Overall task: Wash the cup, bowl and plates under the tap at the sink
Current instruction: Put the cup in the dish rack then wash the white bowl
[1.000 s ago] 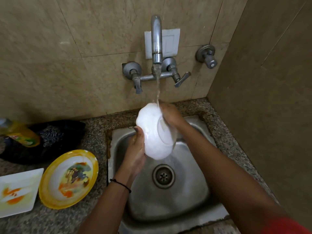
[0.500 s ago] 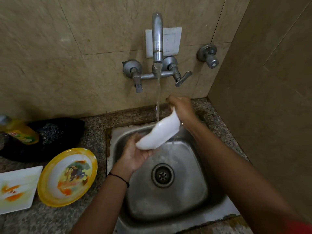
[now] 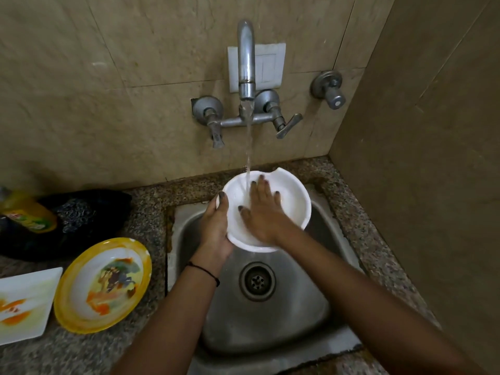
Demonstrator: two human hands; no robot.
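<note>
Head view: white round plastic bowl [image 3: 292, 203] held mouth-up over steel sink [image 3: 297, 323], under running tap [image 3: 246, 63].
Left hand [image 3: 215, 228]: grips bowl's left rim, thumb over edge.
Right hand [image 3: 261, 213]: fingers spread flat inside bowl.
Granite counter [image 3: 151, 208]: yellow-rimmed round plate [image 3: 102, 285], square white plate [image 3: 24, 301].

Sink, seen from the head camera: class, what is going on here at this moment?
A person is washing a white bowl over the sink, under water running from the tap. The left hand grips the bowl's rim; the right hand lies flat inside it, fingers spread. On the counter to the left lie a yellow-rimmed plate and a square white plate.
</note>
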